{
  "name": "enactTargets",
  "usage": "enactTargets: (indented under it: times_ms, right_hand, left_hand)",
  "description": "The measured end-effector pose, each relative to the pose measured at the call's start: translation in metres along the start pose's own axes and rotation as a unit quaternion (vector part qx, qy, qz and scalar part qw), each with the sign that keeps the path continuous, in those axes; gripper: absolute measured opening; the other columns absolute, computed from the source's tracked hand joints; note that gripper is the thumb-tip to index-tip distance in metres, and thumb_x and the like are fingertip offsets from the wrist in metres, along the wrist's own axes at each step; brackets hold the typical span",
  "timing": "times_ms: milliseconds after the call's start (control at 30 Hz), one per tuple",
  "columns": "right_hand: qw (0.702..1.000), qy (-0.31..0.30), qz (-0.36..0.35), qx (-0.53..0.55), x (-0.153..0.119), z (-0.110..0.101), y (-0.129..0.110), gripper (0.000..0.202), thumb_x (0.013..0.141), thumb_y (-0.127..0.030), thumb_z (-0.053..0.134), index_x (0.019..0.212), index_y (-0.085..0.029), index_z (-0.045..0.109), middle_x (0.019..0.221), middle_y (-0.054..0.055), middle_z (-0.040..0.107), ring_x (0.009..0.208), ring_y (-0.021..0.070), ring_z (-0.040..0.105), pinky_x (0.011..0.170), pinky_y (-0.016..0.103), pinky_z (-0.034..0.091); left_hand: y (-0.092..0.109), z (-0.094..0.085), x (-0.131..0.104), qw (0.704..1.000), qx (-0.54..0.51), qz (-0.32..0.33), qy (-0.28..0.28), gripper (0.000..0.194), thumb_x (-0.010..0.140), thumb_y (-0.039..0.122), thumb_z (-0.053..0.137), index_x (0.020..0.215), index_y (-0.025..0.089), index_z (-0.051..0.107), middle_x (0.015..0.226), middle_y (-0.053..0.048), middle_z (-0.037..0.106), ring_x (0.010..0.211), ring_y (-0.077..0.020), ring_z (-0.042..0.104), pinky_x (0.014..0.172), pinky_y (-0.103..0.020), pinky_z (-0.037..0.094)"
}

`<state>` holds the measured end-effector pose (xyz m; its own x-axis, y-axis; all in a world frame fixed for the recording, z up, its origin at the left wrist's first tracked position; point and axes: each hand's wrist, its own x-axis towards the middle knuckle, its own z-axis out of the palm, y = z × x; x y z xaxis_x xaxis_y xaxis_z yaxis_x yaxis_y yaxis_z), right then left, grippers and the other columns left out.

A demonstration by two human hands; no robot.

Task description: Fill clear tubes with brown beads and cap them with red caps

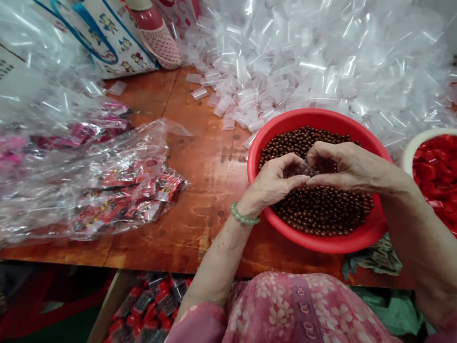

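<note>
Both hands meet over a red bowl [324, 240] that sits on the wooden counter [198, 196] directly beneath them. The left hand [272, 182] and the right hand [347, 166] are curled, fingertips drawn together and touching, and between them they pinch a small clear tube [301, 170] that already shows dark contents; exactly how much is in it cannot be told. The left wrist wears a pale green bead bracelet [244, 217].

The bowl under the hands is filled with small brown balls [321, 211], which spread out on all sides of the fingers. Just to the right of the right hand stands a white bowl [414, 145] heaped with red caps [453, 177], its rim close to the red bowl's. Beyond the hands, farther across the counter, lies a large loose pile of empty clear tubes [301, 51], reaching nearly to the red bowl's far edge.

Well to the left of the left hand lie clear plastic bags [92, 179] holding red and pink packed items, spread over the counter's left part. Farther off on that side stand printed paper bags [114, 31]. Below the left forearm, under the counter's near edge, a box holds filled tubes with red caps [146, 319]. The person's pink flowered garment [275, 323] fills the bottom of the view.
</note>
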<state>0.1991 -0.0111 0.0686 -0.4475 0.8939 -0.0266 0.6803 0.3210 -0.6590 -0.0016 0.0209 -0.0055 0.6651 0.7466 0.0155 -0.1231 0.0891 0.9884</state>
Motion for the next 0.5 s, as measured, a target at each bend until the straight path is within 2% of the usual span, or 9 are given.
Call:
enactTargets:
  times_ms: [100, 200, 267, 367, 433, 500]
  right_hand:
    - [0.999, -0.042, 0.016, 0.011, 0.007, -0.002, 0.001, 0.036, 0.087, -0.050, 0.073, 0.078, -0.021, 0.054, 0.067, -0.004, 0.053, 0.061, 0.0103, 0.044, 0.057, 0.026, 0.034]
    - [0.996, -0.053, 0.034, 0.059, 0.009, -0.002, 0.005, 0.042, 0.085, -0.056, 0.076, 0.076, -0.021, 0.054, 0.067, -0.004, 0.050, 0.061, 0.0102, 0.042, 0.056, 0.026, 0.034]
    - [0.992, -0.043, 0.047, 0.104, 0.005, -0.001, 0.009, 0.042, 0.082, -0.056, 0.079, 0.082, -0.021, 0.057, 0.067, -0.005, 0.050, 0.060, 0.0099, 0.042, 0.055, 0.026, 0.035]
    - [0.985, -0.020, 0.066, 0.159, -0.006, -0.004, 0.013, 0.045, 0.079, -0.055, 0.083, 0.104, -0.022, 0.063, 0.067, -0.006, 0.053, 0.058, 0.0111, 0.048, 0.055, 0.026, 0.042]
    - [0.986, 0.004, 0.077, 0.146, -0.017, -0.009, 0.014, 0.052, 0.078, -0.056, 0.084, 0.114, -0.024, 0.065, 0.079, -0.001, 0.066, 0.071, 0.0161, 0.062, 0.065, 0.030, 0.053]
    - [0.991, 0.033, 0.094, 0.087, -0.031, -0.017, 0.012, 0.053, 0.078, -0.060, 0.083, 0.116, -0.026, 0.068, 0.104, 0.006, 0.075, 0.096, 0.0243, 0.070, 0.085, 0.037, 0.058]
  left_hand:
    - [-0.001, 0.000, 0.001, 1.000, 0.001, 0.001, -0.003, 0.016, 0.077, 0.023, 0.075, 0.087, 0.016, 0.066, 0.085, 0.000, 0.066, 0.082, -0.0133, 0.058, 0.081, -0.028, 0.045]
    - [-0.002, -0.001, 0.001, 1.000, -0.022, 0.002, -0.005, 0.017, 0.078, 0.025, 0.076, 0.088, 0.016, 0.066, 0.087, -0.001, 0.067, 0.084, -0.0136, 0.059, 0.082, -0.028, 0.047]
    - [-0.002, -0.001, 0.001, 0.999, -0.041, 0.003, -0.010, 0.022, 0.077, 0.027, 0.079, 0.090, 0.015, 0.067, 0.088, -0.002, 0.068, 0.084, -0.0137, 0.060, 0.082, -0.028, 0.048]
    - [-0.002, -0.001, 0.000, 0.997, -0.076, -0.011, -0.006, 0.032, 0.076, 0.034, 0.085, 0.092, 0.015, 0.066, 0.089, -0.002, 0.067, 0.081, -0.0126, 0.060, 0.078, -0.027, 0.049]
    - [-0.002, -0.001, 0.000, 0.994, -0.109, -0.025, 0.002, 0.037, 0.075, 0.038, 0.088, 0.091, 0.015, 0.064, 0.091, -0.002, 0.066, 0.081, -0.0123, 0.061, 0.078, -0.027, 0.052]
    - [-0.002, 0.000, 0.000, 0.989, -0.147, -0.031, 0.007, 0.041, 0.073, 0.041, 0.089, 0.091, 0.016, 0.062, 0.096, -0.003, 0.067, 0.085, -0.0130, 0.063, 0.082, -0.029, 0.055]
